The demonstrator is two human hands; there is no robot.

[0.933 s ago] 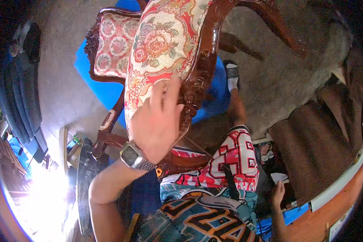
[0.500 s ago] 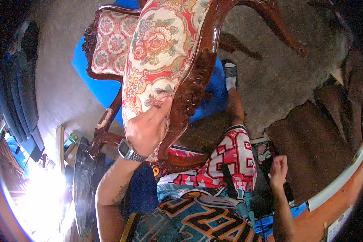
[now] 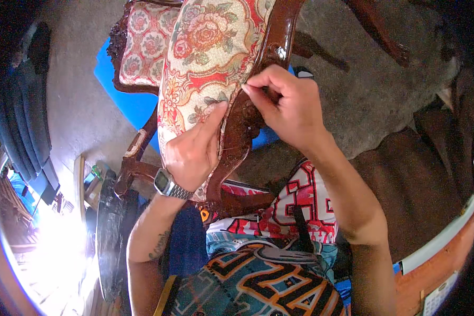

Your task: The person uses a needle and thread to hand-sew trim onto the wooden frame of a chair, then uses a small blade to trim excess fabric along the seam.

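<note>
A chair with carved, glossy dark-brown wood [image 3: 239,118] and cream, red and green floral upholstery [image 3: 203,37] lies tilted in front of me. My left hand [image 3: 189,155], with a metal watch on its wrist, rests on the upholstery near the wooden edge. Its fingers are stretched out, the index pressing close to the seam. My right hand [image 3: 295,105] is at the border between cloth and wood, a little farther away than the left. Thumb and index meet in a pinch there; whatever sits between them is too small to make out.
A matching floral panel in carved wood [image 3: 147,45] is at the far left, above a blue sheet [image 3: 116,95] on the concrete floor. Brown cloth [image 3: 411,195] drapes at the right. A dark round-edged object [image 3: 110,237] stands at the left, beside glaring light.
My right hand has come up from beside my lap on the right to the edge of the upholstery. The left hand keeps almost the same place on the cloth.
</note>
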